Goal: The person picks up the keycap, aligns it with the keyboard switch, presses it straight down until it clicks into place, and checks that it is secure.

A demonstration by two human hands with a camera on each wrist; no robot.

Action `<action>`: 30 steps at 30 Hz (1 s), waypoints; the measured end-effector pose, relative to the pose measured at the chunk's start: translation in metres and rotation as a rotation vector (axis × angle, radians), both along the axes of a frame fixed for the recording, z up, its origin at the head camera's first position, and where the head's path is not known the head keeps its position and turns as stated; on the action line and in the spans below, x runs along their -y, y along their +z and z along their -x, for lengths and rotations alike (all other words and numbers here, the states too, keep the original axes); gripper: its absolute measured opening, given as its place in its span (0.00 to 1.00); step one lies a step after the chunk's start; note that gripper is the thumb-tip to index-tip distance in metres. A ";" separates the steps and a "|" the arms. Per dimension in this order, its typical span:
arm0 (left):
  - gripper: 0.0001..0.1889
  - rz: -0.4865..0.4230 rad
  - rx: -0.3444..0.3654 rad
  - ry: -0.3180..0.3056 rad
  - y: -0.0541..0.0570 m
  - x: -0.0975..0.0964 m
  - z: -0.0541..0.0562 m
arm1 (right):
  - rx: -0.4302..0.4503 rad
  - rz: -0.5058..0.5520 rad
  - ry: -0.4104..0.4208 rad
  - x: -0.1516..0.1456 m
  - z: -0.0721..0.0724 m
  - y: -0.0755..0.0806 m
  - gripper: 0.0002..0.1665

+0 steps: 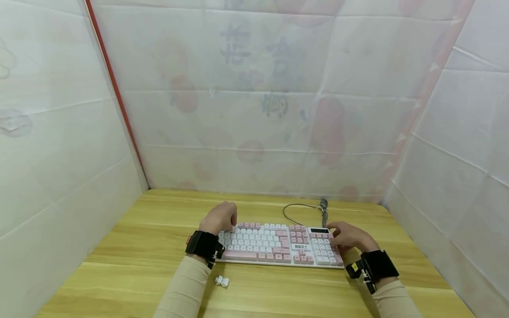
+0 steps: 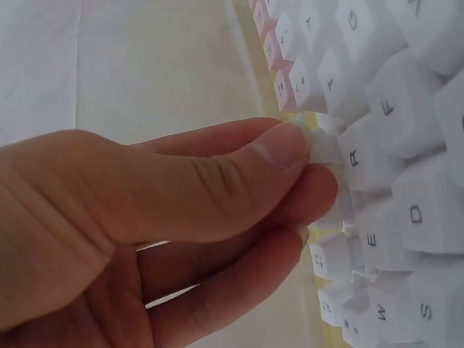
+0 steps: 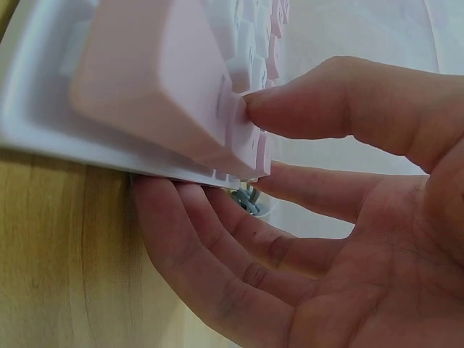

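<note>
A white and pink keyboard lies on the wooden table, between both hands. At its upper left, my left hand pinches a white keycap between thumb and fingers, beside the R key. The fingertips cover most of that keycap, so whether it is seated or loose I cannot tell. At the keyboard's right end, my right hand holds the edge. Its thumb rests on the pink keys, while the other fingers curl against the side and underside.
A few loose white keycaps lie on the table in front of the keyboard. Behind it is a bundled grey cable. Pale sheeting walls the table at the back and both sides.
</note>
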State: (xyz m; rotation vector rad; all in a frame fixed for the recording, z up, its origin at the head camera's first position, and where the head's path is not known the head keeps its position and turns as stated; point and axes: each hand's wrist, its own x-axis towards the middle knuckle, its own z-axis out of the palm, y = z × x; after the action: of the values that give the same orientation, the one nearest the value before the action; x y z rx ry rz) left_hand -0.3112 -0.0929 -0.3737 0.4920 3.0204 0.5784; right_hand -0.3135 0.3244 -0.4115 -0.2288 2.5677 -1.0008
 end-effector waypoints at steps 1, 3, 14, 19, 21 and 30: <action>0.13 0.008 0.005 0.004 0.000 0.000 0.000 | 0.000 0.001 0.001 0.000 0.000 0.000 0.43; 0.12 0.026 0.015 0.014 0.000 -0.001 0.000 | 0.004 0.002 0.004 -0.001 0.000 0.000 0.43; 0.14 0.049 0.053 0.025 0.000 -0.006 0.001 | 0.016 0.014 0.006 -0.003 0.000 -0.002 0.44; 0.15 0.061 0.047 0.023 0.001 -0.007 0.001 | 0.011 0.014 0.008 -0.002 -0.001 -0.001 0.44; 0.15 0.064 0.049 0.022 0.001 -0.008 0.001 | 0.009 0.014 0.007 -0.002 -0.001 0.000 0.44; 0.14 0.067 0.051 -0.003 0.003 -0.006 0.001 | 0.010 0.020 0.003 0.000 -0.001 -0.001 0.44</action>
State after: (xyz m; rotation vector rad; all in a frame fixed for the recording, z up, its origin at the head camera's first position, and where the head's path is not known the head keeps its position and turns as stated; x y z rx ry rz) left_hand -0.3119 -0.0871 -0.3708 0.4704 2.9793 0.4806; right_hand -0.3121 0.3245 -0.4123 -0.2323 2.5490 -1.0246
